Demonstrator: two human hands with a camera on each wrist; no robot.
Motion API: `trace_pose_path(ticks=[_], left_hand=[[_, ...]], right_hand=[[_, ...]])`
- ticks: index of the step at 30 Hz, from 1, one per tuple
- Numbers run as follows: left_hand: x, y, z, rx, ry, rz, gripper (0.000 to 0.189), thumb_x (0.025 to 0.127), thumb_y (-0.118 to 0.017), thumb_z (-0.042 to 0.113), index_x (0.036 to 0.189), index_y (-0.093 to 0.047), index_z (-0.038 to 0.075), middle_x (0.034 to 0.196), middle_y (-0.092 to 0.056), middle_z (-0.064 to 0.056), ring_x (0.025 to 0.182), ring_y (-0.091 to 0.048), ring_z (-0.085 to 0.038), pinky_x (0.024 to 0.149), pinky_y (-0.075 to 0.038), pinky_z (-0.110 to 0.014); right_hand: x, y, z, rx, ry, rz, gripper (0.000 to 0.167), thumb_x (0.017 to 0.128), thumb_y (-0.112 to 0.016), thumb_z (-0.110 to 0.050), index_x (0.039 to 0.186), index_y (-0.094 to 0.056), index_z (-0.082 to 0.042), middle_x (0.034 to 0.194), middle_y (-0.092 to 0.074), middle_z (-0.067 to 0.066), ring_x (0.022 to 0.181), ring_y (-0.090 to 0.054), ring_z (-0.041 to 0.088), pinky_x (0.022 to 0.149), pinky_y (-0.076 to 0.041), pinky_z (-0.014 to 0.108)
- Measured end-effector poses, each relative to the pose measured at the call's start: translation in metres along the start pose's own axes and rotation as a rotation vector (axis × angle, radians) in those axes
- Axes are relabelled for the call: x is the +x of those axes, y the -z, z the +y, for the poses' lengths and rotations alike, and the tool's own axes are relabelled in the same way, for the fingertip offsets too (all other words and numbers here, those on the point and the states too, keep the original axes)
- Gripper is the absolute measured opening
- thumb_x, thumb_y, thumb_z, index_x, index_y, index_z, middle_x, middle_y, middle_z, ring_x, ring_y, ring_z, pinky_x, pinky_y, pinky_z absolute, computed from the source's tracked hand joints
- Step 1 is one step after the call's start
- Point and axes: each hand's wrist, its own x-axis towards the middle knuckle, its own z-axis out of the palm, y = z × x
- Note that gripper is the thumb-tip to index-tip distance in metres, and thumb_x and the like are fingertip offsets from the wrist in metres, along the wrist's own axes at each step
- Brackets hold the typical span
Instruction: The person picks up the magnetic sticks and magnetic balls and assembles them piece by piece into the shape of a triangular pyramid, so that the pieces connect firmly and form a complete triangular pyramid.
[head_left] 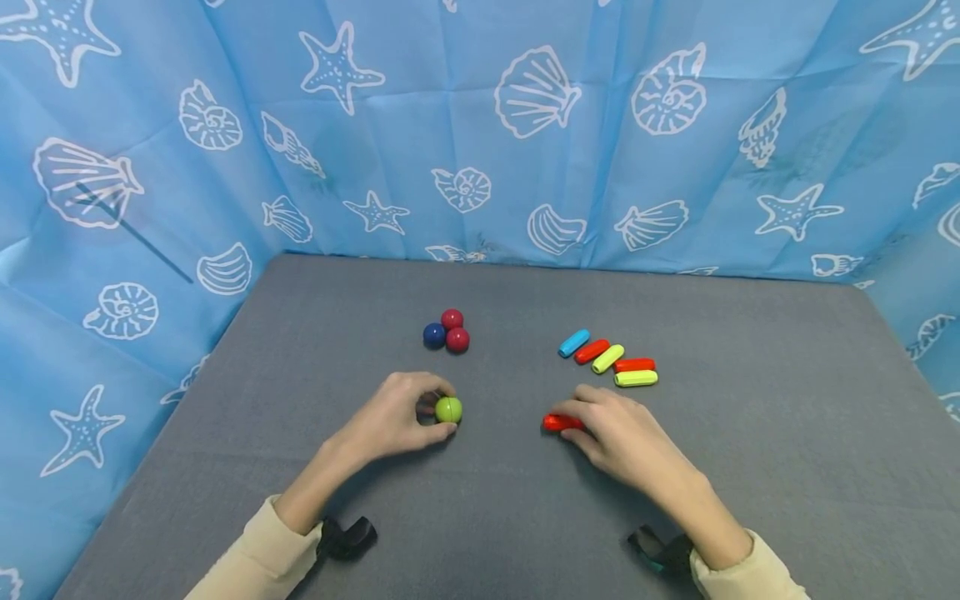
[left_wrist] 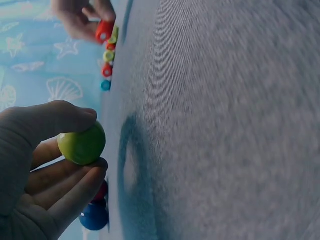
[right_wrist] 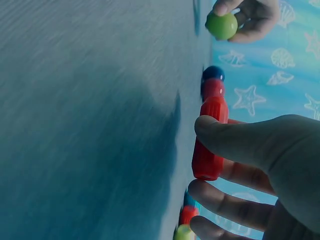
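My left hand (head_left: 397,421) pinches a glossy green ball (head_left: 448,410) between thumb and fingers. In the left wrist view the ball (left_wrist: 82,143) hangs a little off the cloth, with its shadow beside it. Across from it, my right hand (head_left: 618,433) grips a short red tube (head_left: 561,422) with ribbed sides. The right wrist view shows the thumb lying along that tube (right_wrist: 210,142), with fingers behind it. Beyond the left hand, two red balls (head_left: 457,339) and a blue ball (head_left: 434,336) sit close together.
Several tubes lie behind the right hand: a blue one (head_left: 574,343), red ones (head_left: 634,364) and yellow ones (head_left: 636,378). A grey cloth (head_left: 502,508) covers the table. Blue curtain (head_left: 465,117) with shell prints stands along its back and left sides. Black straps (head_left: 348,537) hang at the wrists.
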Motion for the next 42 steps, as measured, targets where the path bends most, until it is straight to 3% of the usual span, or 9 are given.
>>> trace_pose_path(ticks=[13, 37, 42], left_hand=[[-0.001, -0.01, 0.016, -0.034, -0.01, -0.067, 0.031, 0.084, -0.083, 0.012, 0.112, -0.071, 0.007, 0.107, -0.074, -0.005, 0.096, -0.072, -0.013, 0.082, -0.059, -0.022], [-0.001, -0.014, 0.015, -0.062, -0.031, -0.08, 0.029, 0.084, -0.083, 0.012, 0.111, -0.071, 0.007, 0.107, -0.075, -0.006, 0.095, -0.073, -0.014, 0.08, -0.058, -0.018], [-0.002, -0.015, 0.012, -0.068, -0.051, -0.056, 0.029, 0.084, -0.084, 0.015, 0.109, -0.072, 0.007, 0.103, -0.075, -0.004, 0.09, -0.072, -0.01, 0.077, -0.058, -0.02]], right_hand=[[0.022, -0.011, -0.024, 0.027, 0.069, -0.021, 0.025, 0.084, -0.084, -0.015, 0.108, -0.077, -0.016, 0.086, -0.062, -0.005, 0.07, -0.05, 0.006, 0.062, -0.044, 0.02], [0.045, -0.027, -0.045, 0.071, 0.09, -0.09, 0.024, 0.089, -0.079, -0.015, 0.113, -0.076, -0.015, 0.085, -0.061, -0.004, 0.07, -0.048, 0.007, 0.062, -0.042, 0.02], [0.047, -0.029, -0.048, 0.067, 0.094, -0.087, 0.024, 0.089, -0.079, -0.014, 0.113, -0.076, -0.015, 0.086, -0.061, -0.004, 0.071, -0.049, 0.008, 0.062, -0.043, 0.021]])
